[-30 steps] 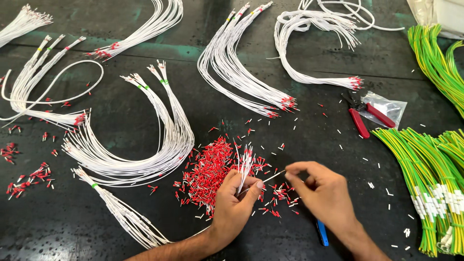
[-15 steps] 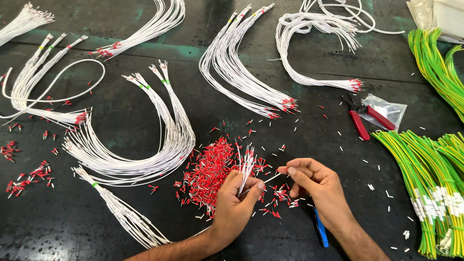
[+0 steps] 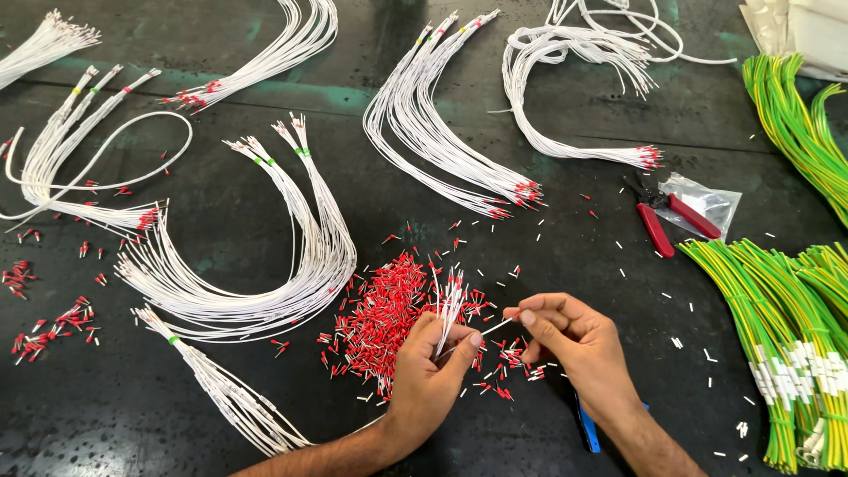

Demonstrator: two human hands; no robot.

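My left hand (image 3: 430,375) grips a small bundle of white wires (image 3: 450,303), their bare tips fanned upward above my fingers. One wire sticks out to the right from that bundle. My right hand (image 3: 570,340) pinches a red ferrule (image 3: 512,316) at the tip of that wire, thumb and forefinger closed on it. Just left of both hands lies a pile of red ferrules (image 3: 382,311) on the dark table. A blue tool (image 3: 587,433) shows partly under my right wrist.
Curved bundles of white wires (image 3: 265,283) with red tips lie across the table's left and far side. Green-yellow wire bundles (image 3: 777,336) fill the right edge. Red-handled pliers (image 3: 658,221) and a clear plastic bag (image 3: 707,203) sit at the right. Scattered ferrules (image 3: 53,322) lie left.
My right hand has moved left from the table toward the left hand and now pinches a ferrule at a wire's tip. The left hand keeps hold of the bundle.
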